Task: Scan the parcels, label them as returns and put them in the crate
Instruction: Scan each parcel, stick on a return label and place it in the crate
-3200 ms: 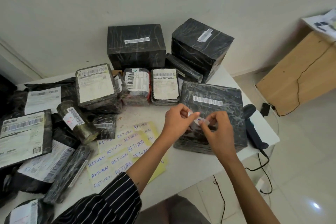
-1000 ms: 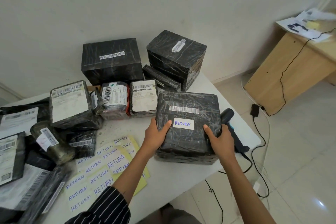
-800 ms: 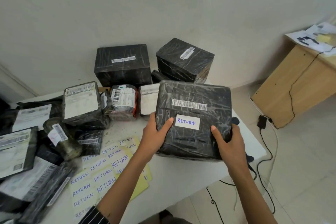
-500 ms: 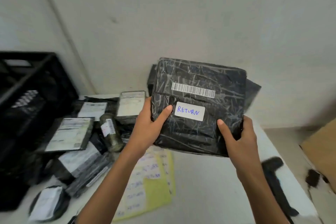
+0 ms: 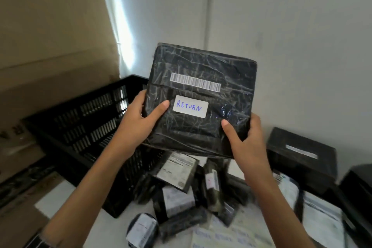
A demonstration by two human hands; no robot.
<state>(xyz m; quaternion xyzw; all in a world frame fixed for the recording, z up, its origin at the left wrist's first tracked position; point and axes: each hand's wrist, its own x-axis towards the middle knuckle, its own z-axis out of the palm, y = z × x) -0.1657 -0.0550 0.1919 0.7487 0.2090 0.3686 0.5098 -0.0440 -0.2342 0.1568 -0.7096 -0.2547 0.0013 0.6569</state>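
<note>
I hold a large black plastic-wrapped parcel (image 5: 203, 78) up in the air with both hands. It bears a barcode strip and a white sticker reading RETURN (image 5: 190, 109). My left hand (image 5: 141, 122) grips its left edge, thumb on the top face. My right hand (image 5: 244, 139) grips its lower right corner, thumb on top. A black slatted plastic crate (image 5: 84, 127) stands at the left, just left of and below the parcel. Its inside is mostly hidden by my left arm.
Several black parcels with white labels (image 5: 177, 191) lie heaped on the white table (image 5: 112, 231) under my hands. A black box (image 5: 302, 159) stands at the right by the wall. A sheet of RETURN stickers (image 5: 227, 235) lies at the front. Cardboard boxes (image 5: 40, 66) rise behind the crate.
I stuck the RETURN sticker on the parcel, gripped it with both hands, lifted it off the table and carried it left; the crate has come into view.
</note>
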